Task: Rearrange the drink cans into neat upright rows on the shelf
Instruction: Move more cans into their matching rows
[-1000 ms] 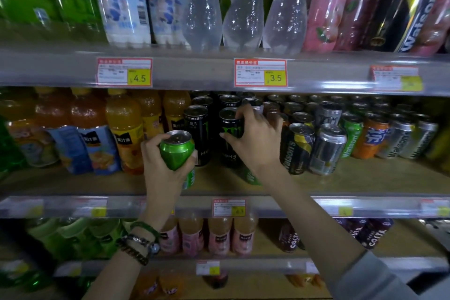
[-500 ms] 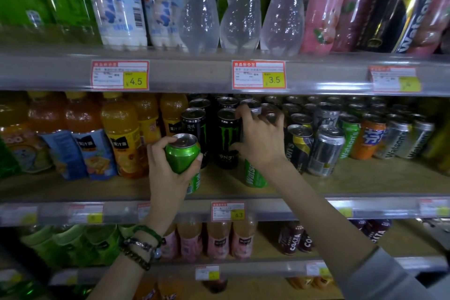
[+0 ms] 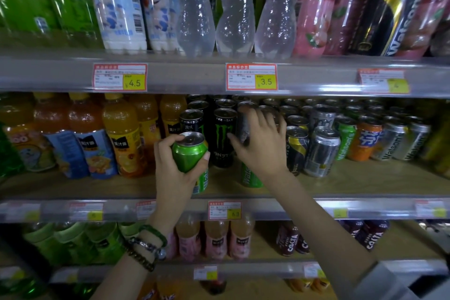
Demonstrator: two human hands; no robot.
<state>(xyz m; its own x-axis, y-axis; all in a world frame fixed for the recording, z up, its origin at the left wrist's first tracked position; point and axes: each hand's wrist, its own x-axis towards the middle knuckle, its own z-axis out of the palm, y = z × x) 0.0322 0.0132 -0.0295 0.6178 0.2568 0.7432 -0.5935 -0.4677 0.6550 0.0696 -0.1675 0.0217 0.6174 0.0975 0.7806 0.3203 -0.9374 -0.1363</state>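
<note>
My left hand (image 3: 174, 175) is closed around a green can (image 3: 190, 153), held upright just in front of the middle shelf (image 3: 365, 179). A second green can (image 3: 202, 182) stands behind that hand. My right hand (image 3: 261, 146) reaches into the can section with thumb and fingers around a tall grey can (image 3: 243, 126), next to a black Monster can (image 3: 224, 139). A green Watsons can (image 3: 250, 178) stands under my right wrist. To the right, a black-and-yellow can (image 3: 295, 150) and a silver can (image 3: 321, 151) lean at an angle.
Orange juice bottles (image 3: 121, 136) fill the shelf's left side. More cans, among them an orange one (image 3: 365, 141), stand in rows to the right and behind. Large bottles (image 3: 236, 12) sit on the shelf above, small bottles (image 3: 216, 241) on the one below.
My right hand has shifted right, off the black Monster can, and now wraps the tall grey can beside it. The left hand keeps the green can in nearly the same place.
</note>
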